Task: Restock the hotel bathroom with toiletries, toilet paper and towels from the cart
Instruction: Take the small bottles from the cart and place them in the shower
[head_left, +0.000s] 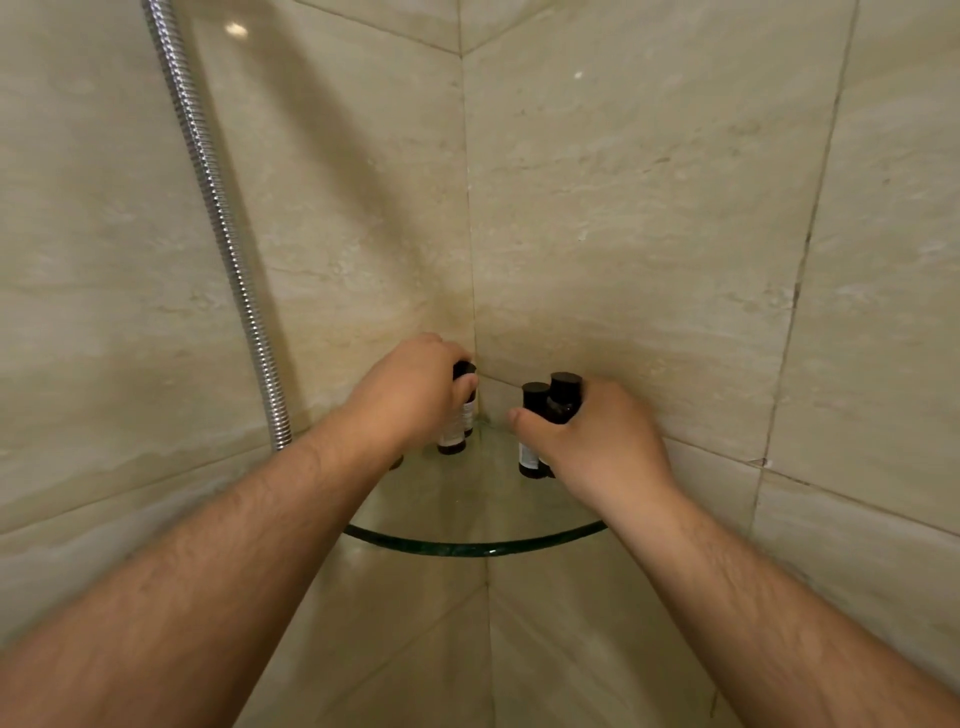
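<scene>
Both centre-frame, fingers curled: left hand (410, 395) round left bottles (451, 441), right hand (587, 441) round right bottles (535, 400); best seated upright, back from shelf (483, 546) rim.

Beige marbled wall tiles (649, 208) meeting in a corner, ribbed chrome shower hose (221, 223) at left, curved glass shelf (467, 546) below.

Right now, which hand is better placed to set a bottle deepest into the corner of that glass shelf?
Probably the left hand: the bottles it grips stand almost against the wall corner, while the right hand holds a pair of bottles further out on the glass shelf.
</scene>
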